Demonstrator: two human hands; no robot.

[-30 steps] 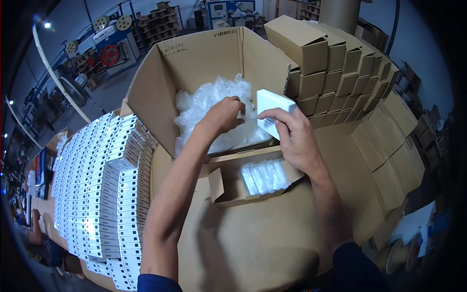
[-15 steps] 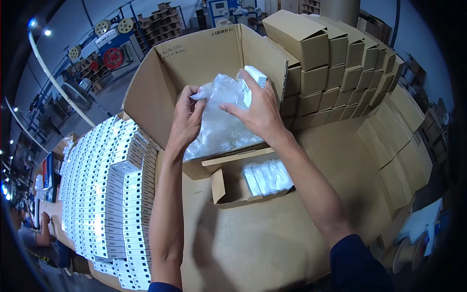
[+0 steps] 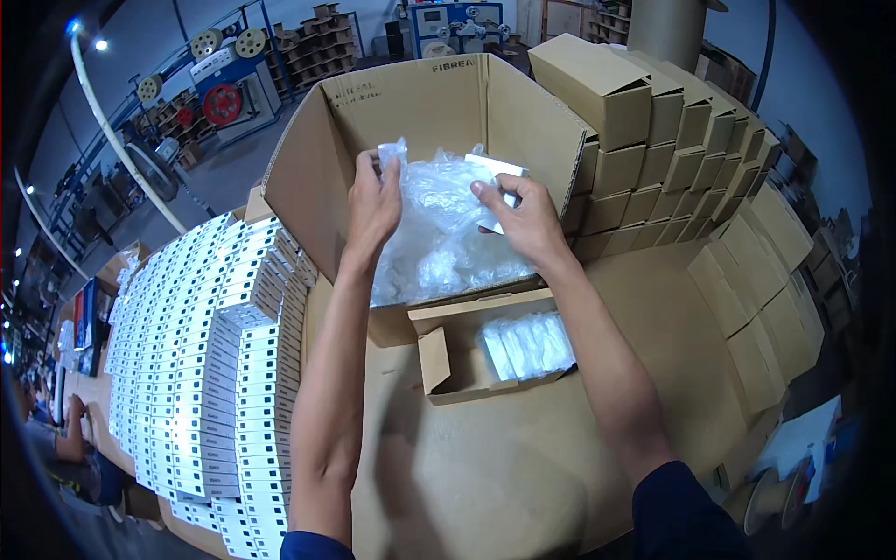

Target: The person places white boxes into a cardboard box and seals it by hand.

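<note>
Over a large open cardboard carton (image 3: 401,112), my left hand (image 3: 375,207) is closed on a piece of clear plastic bag (image 3: 395,152), which sticks up past its fingertips. My right hand (image 3: 530,219), to the right of it, grips a small flat white box (image 3: 495,168) between thumb and fingers. Part of that box is hidden behind the fingers. Below both hands, a heap of crumpled clear plastic bags (image 3: 439,266) fills the carton's lower part. A smaller open cardboard box (image 3: 434,359) stands in front of the carton, with several plastic-wrapped white packs (image 3: 527,347) at its right end.
Tall stacks of white boxes (image 3: 201,373) stand on the left. Closed brown cartons (image 3: 621,168) are piled at the back right, and open brown cartons (image 3: 761,299) lie at the far right. A brown cardboard surface (image 3: 523,457) spreads in front. Another person's arm (image 3: 73,429) shows at far left.
My hands have moved apart and slightly lower. The left one has the plastic piece away from the white box, which stays in my right hand. The view has shifted a little.
</note>
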